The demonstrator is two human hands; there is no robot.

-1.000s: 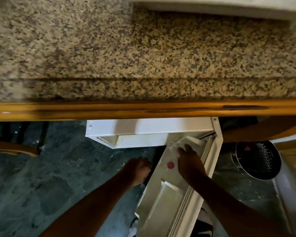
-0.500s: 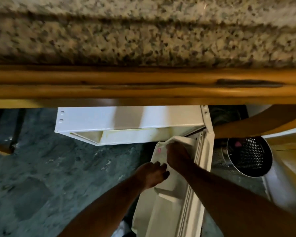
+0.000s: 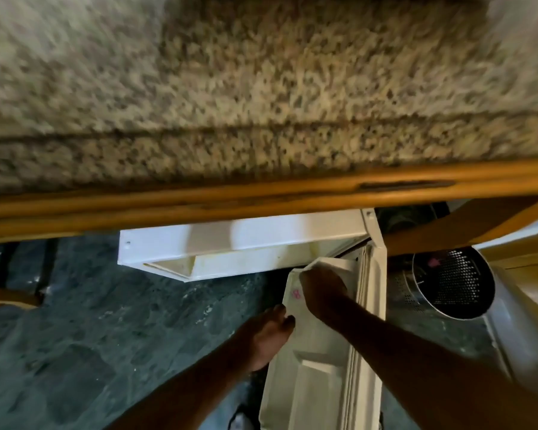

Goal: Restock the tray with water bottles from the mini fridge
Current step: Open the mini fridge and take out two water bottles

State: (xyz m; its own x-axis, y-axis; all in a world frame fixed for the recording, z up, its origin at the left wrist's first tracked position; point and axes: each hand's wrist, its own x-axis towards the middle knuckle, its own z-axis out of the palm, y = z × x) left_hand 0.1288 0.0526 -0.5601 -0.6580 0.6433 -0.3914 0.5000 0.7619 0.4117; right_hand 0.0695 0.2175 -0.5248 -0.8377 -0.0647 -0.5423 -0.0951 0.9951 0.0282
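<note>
Below the counter the white mini fridge (image 3: pixel 239 240) stands with its door (image 3: pixel 320 377) swung open toward me. A pink bottle cap (image 3: pixel 296 293) shows in the door's top shelf; the bottle under it is hidden. My right hand (image 3: pixel 322 290) reaches down into that shelf just right of the cap, fingers curled over whatever is inside. My left hand (image 3: pixel 266 336) curls its fingers on the shelf's left edge. No tray is in view.
A speckled granite counter (image 3: pixel 261 88) with a wooden front edge (image 3: pixel 261 197) fills the upper half, blurred. A perforated metal bin (image 3: pixel 457 283) stands right of the door. The floor (image 3: pixel 90 336) is dark stone. A wooden piece (image 3: pixel 7 299) is at far left.
The view has shifted while my right hand stayed in the door shelf. My left hand moved right from the floor side onto the shelf's edge. One of two pink caps is now covered.
</note>
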